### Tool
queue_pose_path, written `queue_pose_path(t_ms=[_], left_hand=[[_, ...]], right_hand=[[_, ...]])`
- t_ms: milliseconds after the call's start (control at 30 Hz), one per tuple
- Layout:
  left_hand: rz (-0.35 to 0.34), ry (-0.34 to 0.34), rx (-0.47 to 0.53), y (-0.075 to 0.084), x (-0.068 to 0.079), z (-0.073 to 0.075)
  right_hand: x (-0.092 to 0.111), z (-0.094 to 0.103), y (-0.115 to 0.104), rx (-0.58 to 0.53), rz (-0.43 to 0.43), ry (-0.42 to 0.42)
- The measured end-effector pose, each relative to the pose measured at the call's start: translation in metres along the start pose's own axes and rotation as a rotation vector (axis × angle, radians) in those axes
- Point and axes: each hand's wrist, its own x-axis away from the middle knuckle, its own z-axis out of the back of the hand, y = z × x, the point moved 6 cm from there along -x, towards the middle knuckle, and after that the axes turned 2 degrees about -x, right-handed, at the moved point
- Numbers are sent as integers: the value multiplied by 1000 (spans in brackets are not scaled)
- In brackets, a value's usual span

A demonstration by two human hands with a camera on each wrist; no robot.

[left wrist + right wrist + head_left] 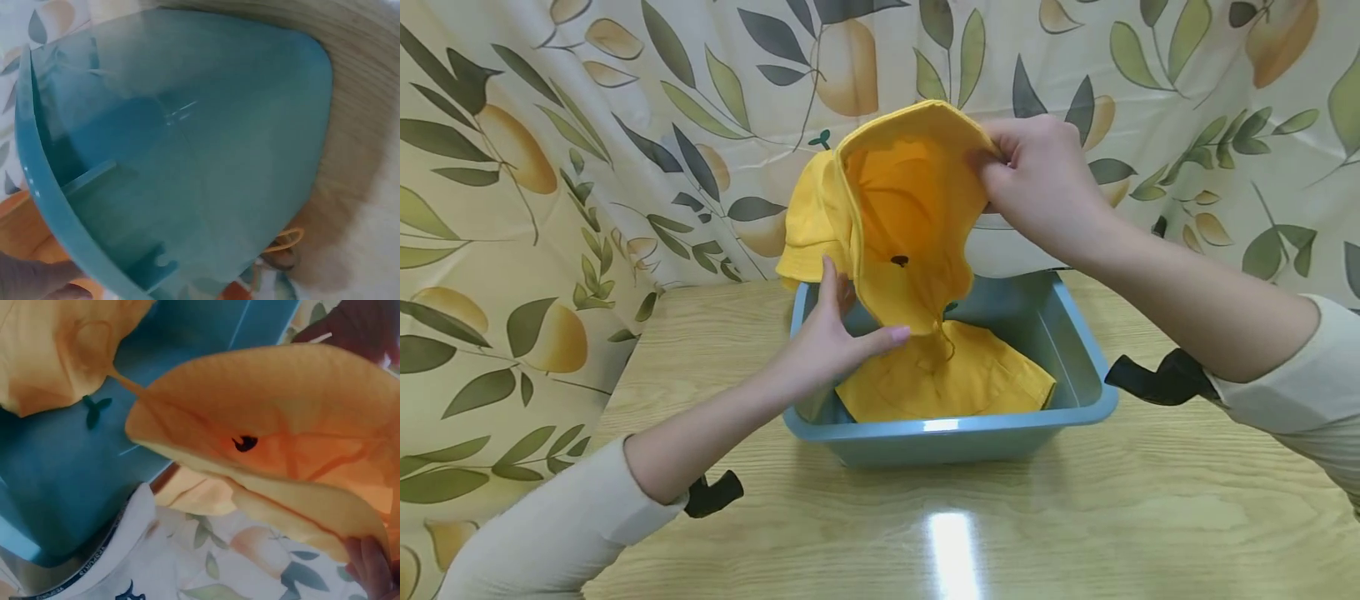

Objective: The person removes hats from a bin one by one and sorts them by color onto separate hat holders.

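Note:
A yellow bucket hat point(917, 192) is held up over the blue-green bin point(940, 429), its hollow inside facing me. My right hand point(1037, 171) pinches its brim at the upper right, thumb inside. Beside the lower left brim is my left hand point(823, 321), its thumb and forefinger spread wide and the other fingers partly hidden. A thin cord point(951, 342) dangles from the hat's lower edge. Inside the bin lies another yellow hat point(955, 375), with a green sprout point(97, 411) on it. Behind the held hat, a third yellow hat point(808, 221) stands at the bin's back left.
The bin sits on a wooden table point(722, 533). A white item with a dark lettered edge point(134, 550) is behind the bin. Leaf-and-fruit patterned cloth point(647, 108) hangs along the back and left. Each forearm wears a black strap point(715, 493).

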Motion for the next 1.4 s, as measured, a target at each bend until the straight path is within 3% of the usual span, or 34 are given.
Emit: queue_pose_path(t_ms=[100,300,433,533,567,800,1033,1267,1400], left_hand=[[-14,-2,48,-5,-8,-1],[-208,55,-90,-11,-20,-1],[-156,138,169,-23,-18,6],[-98,218,414,-31,-14,18],[-98,225,451,-33,-13,23],[-119,298,540,-37,-7,60],[-199,410,588,-32,7,100],[-293,454,664,-22,22,135],[-364,541,702,-12,28,155]], right_hand=[[1,0,-10,95,94,41],[-2,-1,-24,149,146,36],[-5,-7,-37,164,192,14],[-7,-10,-44,172,239,23],[-7,-11,-46,173,258,30],[-10,-15,-54,173,379,56],[-15,-14,-52,166,374,62],[-21,-19,-53,317,445,50],[-26,-26,-49,389,430,4]])
